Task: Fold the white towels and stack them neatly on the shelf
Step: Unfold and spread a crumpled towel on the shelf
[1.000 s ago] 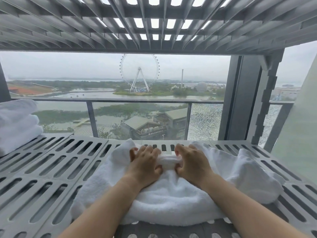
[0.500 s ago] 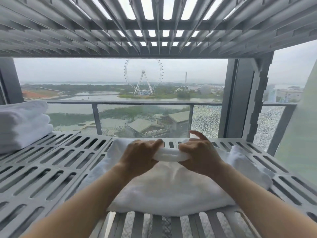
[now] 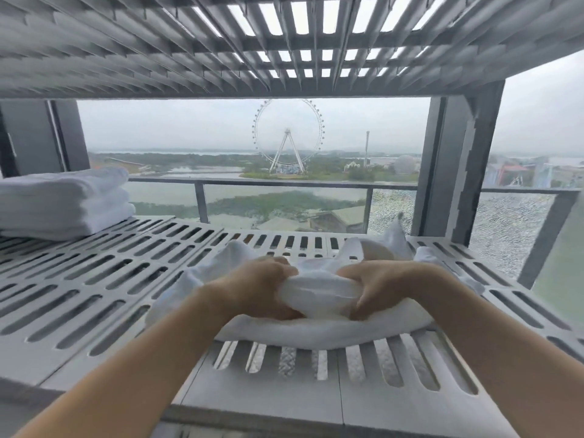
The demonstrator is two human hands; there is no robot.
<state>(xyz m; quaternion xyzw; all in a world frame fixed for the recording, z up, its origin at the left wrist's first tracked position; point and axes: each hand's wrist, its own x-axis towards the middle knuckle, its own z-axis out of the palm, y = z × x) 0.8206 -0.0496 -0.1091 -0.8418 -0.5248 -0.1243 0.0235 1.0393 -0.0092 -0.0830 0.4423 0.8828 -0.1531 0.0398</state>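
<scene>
Both hands, left (image 3: 252,290) and right (image 3: 377,287), gripped a bunched towel (image 3: 319,290), its roll lying left-right across the shelf (image 3: 104,279).

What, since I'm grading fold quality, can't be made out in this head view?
- Folded stack: the left frame edge cuts it off, so its towel count and full width are unclear.
- Loose towel: the left hand and right hand gripping its bunched middle hide the fold lines.
- Its far right corner: motion-blurred.
- Shelf front edge: partly covered by both forearms.
</scene>
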